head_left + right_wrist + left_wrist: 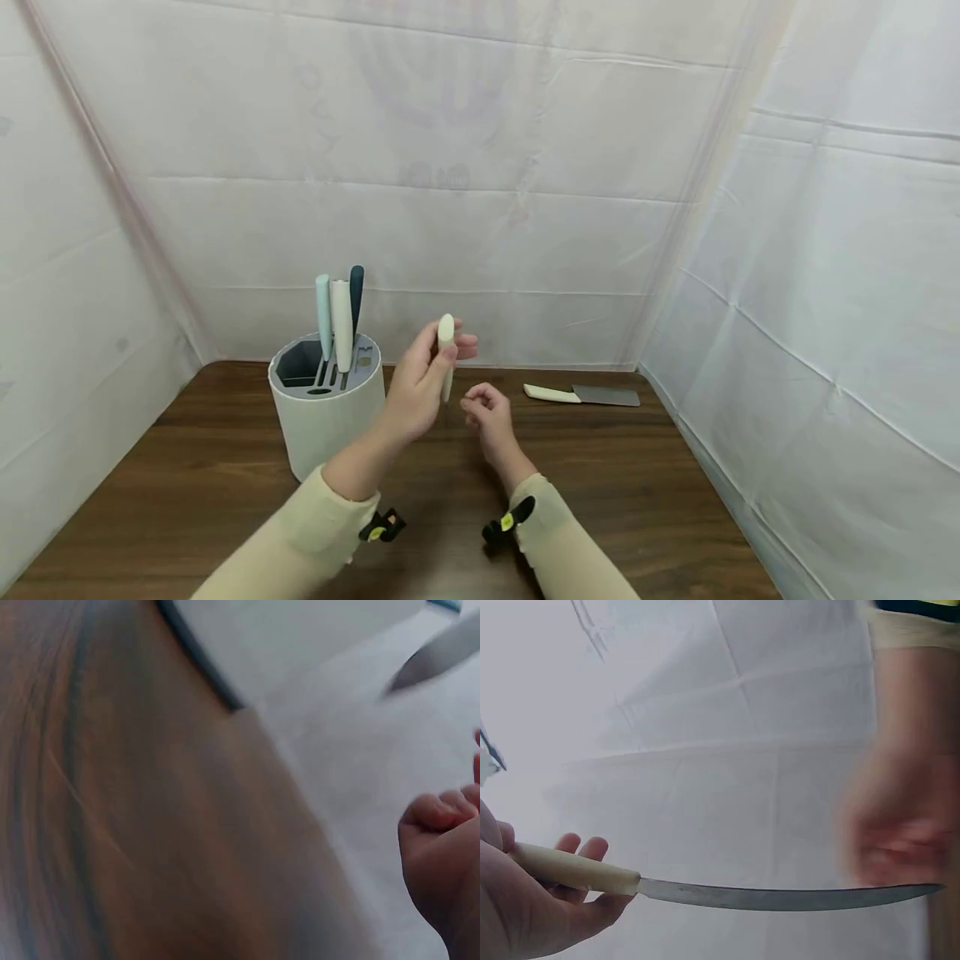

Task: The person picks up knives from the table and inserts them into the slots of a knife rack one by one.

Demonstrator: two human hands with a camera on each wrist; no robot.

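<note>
My left hand (422, 390) is raised above the table and grips the cream handle of a knife (446, 354) beside the knife block (327, 417). In the left wrist view the left hand (532, 900) is wrapped round the knife's handle (574, 870), and the long thin blade (780, 898) reaches right toward my blurred right hand (900, 832). My right hand (486, 410) hovers just right of the knife with loosely curled fingers and holds nothing. The right wrist view shows that right hand (442, 862) curled, with the blade tip (435, 656) above it.
The round white knife block holds three knives (341, 321) with pale blue, cream and dark blue handles. A cleaver (585, 394) with a cream handle lies flat at the back right of the brown wooden table (637, 500). White cloth walls enclose the table on three sides.
</note>
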